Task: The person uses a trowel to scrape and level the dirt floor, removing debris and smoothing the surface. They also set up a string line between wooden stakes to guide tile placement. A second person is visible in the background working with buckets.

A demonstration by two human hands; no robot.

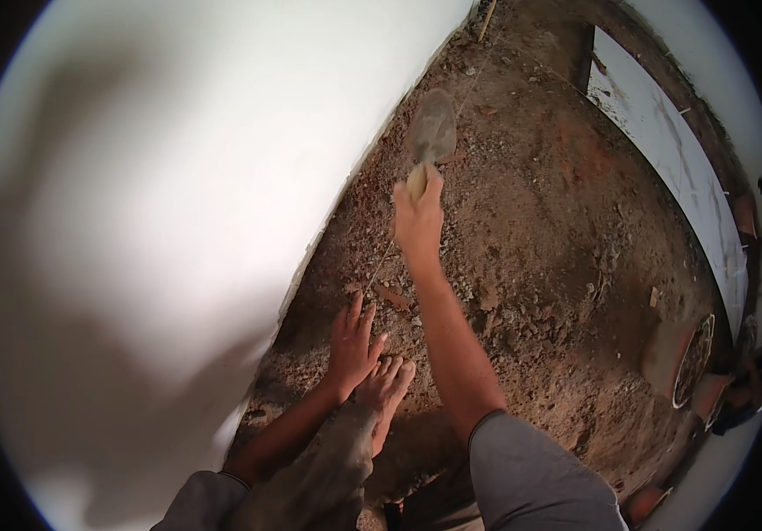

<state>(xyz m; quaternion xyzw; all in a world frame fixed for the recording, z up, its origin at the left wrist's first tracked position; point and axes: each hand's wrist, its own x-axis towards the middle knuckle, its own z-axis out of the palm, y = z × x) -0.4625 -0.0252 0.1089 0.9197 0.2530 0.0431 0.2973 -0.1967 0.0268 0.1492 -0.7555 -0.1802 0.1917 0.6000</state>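
While a pale-rimmed round container (664, 356) sits at the right of the earth floor (531, 221), its brown inside too unclear to read, the right hand (418, 217) grips a trowel (432, 133) by its handle near the white wall (151, 195). The trowel's long axis runs forward, blade pointing away from the person, slightly rightward; the left hand (351, 350) is open, fingers spread, just beside a bare foot (387, 382).

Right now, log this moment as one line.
right hand: grips trowel | left hand: open, beside foot | soil: loose, rubbly | wall: white, on left
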